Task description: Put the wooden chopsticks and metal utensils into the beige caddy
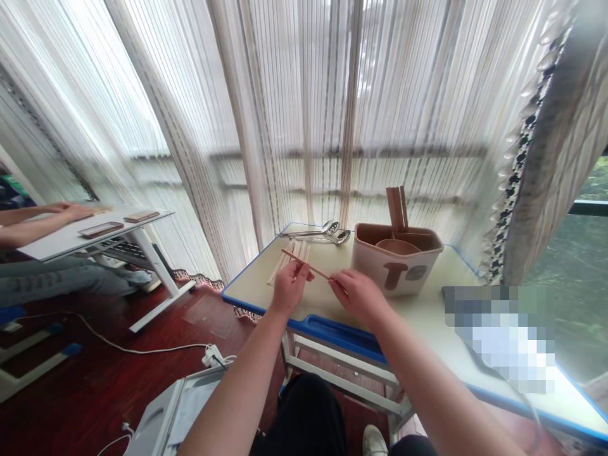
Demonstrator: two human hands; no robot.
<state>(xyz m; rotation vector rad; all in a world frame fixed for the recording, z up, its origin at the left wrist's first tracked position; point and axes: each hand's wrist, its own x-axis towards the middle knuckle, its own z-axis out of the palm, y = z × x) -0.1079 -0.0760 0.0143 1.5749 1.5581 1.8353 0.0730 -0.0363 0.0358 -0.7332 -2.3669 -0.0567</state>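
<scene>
Holding one thin stick (320, 273), hands (289, 288) (360, 293) near a caddy (373, 266) of brown sticks (394, 208)

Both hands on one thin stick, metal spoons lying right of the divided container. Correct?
No: the metal spoons lie left of the divided container in the head view. The left hand and right hand are indeed both on one thin stick.

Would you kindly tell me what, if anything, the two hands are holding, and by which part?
A thin wooden stick: the left hand grips it near the middle, the right hand at its right end.
</scene>
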